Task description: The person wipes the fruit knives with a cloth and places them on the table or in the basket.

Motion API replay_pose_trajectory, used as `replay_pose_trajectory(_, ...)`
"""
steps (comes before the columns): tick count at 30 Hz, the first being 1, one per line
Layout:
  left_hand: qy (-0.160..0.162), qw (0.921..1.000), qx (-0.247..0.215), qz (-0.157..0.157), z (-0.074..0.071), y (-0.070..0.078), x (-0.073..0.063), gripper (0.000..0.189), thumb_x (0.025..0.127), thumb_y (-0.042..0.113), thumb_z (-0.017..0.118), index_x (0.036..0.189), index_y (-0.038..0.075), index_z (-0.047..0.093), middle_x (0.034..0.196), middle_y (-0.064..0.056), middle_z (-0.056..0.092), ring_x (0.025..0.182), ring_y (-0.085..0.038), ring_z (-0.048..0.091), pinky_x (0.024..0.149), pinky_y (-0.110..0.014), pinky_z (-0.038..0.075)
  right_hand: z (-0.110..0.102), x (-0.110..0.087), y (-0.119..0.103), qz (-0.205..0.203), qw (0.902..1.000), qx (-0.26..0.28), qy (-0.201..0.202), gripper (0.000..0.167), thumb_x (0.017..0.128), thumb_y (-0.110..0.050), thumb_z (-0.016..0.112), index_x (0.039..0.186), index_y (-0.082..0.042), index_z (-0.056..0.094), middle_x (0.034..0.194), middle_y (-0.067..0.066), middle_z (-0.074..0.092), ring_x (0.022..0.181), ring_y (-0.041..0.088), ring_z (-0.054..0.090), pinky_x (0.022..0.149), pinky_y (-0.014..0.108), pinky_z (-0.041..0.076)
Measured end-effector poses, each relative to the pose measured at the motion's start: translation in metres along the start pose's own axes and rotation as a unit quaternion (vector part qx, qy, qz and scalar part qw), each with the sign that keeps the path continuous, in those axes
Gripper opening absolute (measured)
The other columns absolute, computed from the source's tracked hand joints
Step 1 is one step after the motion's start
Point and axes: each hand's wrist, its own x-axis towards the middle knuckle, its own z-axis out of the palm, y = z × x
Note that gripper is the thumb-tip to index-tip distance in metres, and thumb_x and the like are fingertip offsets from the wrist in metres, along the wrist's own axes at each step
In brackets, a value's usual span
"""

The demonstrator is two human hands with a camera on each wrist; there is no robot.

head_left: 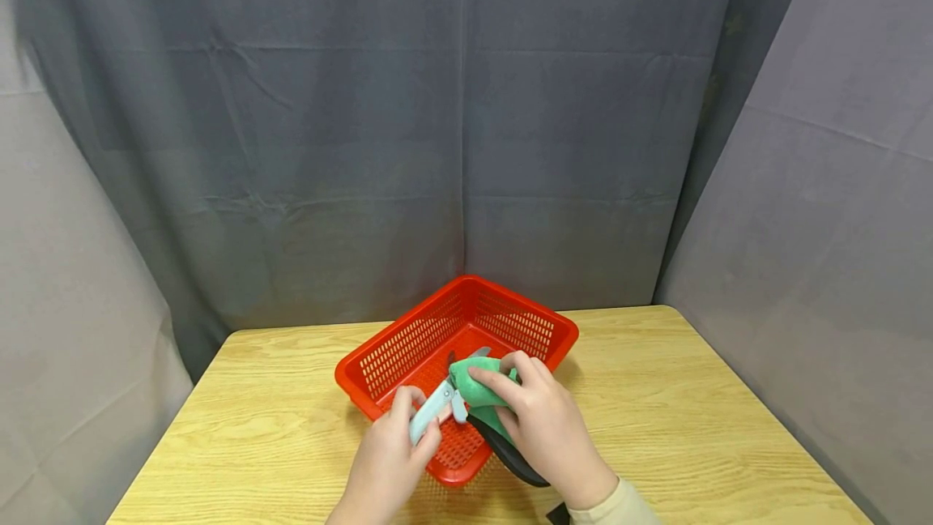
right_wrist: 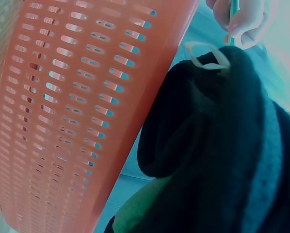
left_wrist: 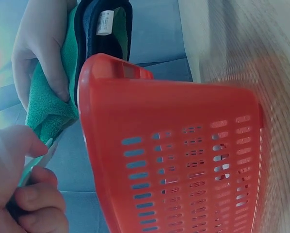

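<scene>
My left hand (head_left: 389, 456) grips the pale blue handle of a pair of scissors (head_left: 433, 411) held over the basket. Their grey blades poke out beyond a green cloth (head_left: 477, 383) wrapped around them. With fingers and thumb, my right hand (head_left: 543, 420) pinches this cloth around the blades. The cloth's black part (head_left: 510, 456) hangs down past the basket's near rim. In the left wrist view the green side (left_wrist: 48, 99) looks fuzzy, and a white label (left_wrist: 105, 23) shows on the dark part. Mostly the dark side (right_wrist: 208, 141) fills the right wrist view.
A red perforated plastic basket (head_left: 397, 330) stands at an angle on the wooden table (head_left: 692, 411), below the hands. Grey curtains (head_left: 350, 136) hang behind the table, with paler cloth (head_left: 816, 185) along both sides.
</scene>
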Motion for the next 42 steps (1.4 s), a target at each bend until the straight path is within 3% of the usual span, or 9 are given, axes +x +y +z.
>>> replay_pose_trajectory(21, -0.005, 0.9999, -0.010, 0.002, -0.0002, 0.0017, 0.0000, 0.028, 0.086, 0.008, 0.072, 0.105, 0.011, 0.052, 0.059, 0.015, 0.030, 0.048, 0.006, 0.026, 0.043, -0.015, 0.025, 0.0008, -0.0001, 0.0035, 0.035, 0.9989, -0.019, 0.023, 0.063, 0.069, 0.002, 0.092, 0.123, -0.026, 0.074, 0.105, 0.003, 0.058, 0.087, 0.018, 0.056, 0.067, 0.030, 0.057)
replay_pose_trajectory(33, -0.006, 1.0000, -0.008, -0.001, -0.0010, 0.0025, -0.0006, 0.029, 0.086, 0.009, 0.074, 0.105, 0.012, 0.053, 0.061, 0.016, 0.028, 0.050, 0.005, 0.024, 0.045, -0.015, 0.024, -0.0002, -0.0004, 0.0057, 0.090, 0.9940, -0.051, 0.035, 0.062, 0.070, 0.004, 0.090, 0.123, -0.024, 0.075, 0.102, 0.006, 0.058, 0.084, 0.021, 0.054, 0.061, 0.032, 0.055)
replay_pose_trajectory(42, -0.017, 0.9996, -0.002, -0.024, -0.0019, 0.0037, 0.0002, 0.027, 0.087, 0.010, 0.072, 0.106, 0.013, 0.053, 0.059, 0.014, 0.027, 0.048, 0.004, 0.025, 0.044, -0.017, 0.026, -0.0042, 0.0015, 0.0059, 0.104, 0.9912, -0.056, 0.061, 0.061, 0.071, 0.006, 0.087, 0.123, -0.022, 0.075, 0.103, 0.008, 0.059, 0.086, 0.024, 0.058, 0.058, 0.034, 0.055)
